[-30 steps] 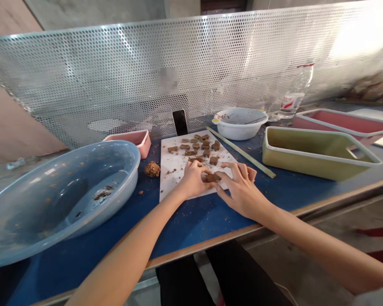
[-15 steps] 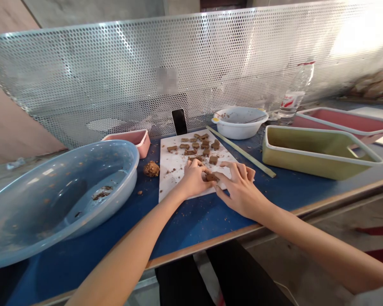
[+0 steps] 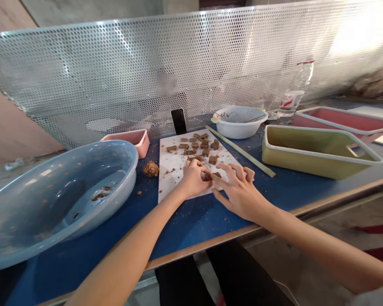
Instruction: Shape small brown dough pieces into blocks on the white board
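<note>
Screen: a perforated metal screen [image 3: 115,76] stands along the far edge of the bench.
Table: a blue table [image 3: 185,221] with a wooden front edge, scattered with brown crumbs.
Basin: a wide blue basin [image 3: 127,174] sits at the left, with a few brown scraps inside.
Trays: a yellow-green tray [image 3: 306,163] lies at the right, with a pink tray [image 3: 338,119] behind it.
Board: a white board [image 3: 172,170] lies in the middle, between the basin and the yellow-green tray.
Bowl: a white bowl [image 3: 239,129] sits beyond the board, near a clear bottle [image 3: 293,93].
Left hand: the left hand [image 3: 193,180] is curled on the board's near part, fingertips pressed onto the brown piece.
Right hand: the right hand [image 3: 239,189] meets it from the right, thumb and forefinger pinching the same piece, the other fingers loosely spread.
Stick: a pale stick [image 3: 242,153] lies slanted just right of the board.
Phone: a dark phone [image 3: 179,121] leans upright against the screen.
Lump: a brown lump [image 3: 151,168] rests on the table just left of the board.
Cut pieces: small brown cut pieces [image 3: 194,146] lie on the board's far half.
Brown piece: the brown piece [image 3: 211,175] lies on the board near its front edge, between both hands' fingertips.
</note>
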Motion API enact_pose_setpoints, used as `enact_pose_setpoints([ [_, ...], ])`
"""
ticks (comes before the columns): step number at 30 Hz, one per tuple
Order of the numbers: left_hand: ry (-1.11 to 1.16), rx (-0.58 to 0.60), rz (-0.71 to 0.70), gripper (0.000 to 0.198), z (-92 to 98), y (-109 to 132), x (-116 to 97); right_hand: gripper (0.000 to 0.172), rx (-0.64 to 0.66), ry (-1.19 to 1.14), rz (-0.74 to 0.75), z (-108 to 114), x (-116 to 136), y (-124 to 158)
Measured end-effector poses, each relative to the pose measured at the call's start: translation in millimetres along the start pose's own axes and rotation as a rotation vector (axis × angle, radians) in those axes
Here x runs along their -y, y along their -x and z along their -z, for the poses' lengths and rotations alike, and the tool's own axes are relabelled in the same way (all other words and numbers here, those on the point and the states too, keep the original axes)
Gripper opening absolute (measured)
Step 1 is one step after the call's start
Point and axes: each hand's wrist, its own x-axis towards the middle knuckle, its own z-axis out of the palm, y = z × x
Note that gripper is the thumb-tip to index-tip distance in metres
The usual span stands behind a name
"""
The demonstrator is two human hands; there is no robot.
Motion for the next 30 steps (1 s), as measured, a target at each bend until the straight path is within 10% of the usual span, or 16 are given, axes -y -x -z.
enact_pose_setpoints([
  [30,0.012,-0.033,-0.054,0.023,-3.7,-0.3,8.5,0.042,0.029,0.003,0.026,-1.0,-1.3,-2.9],
])
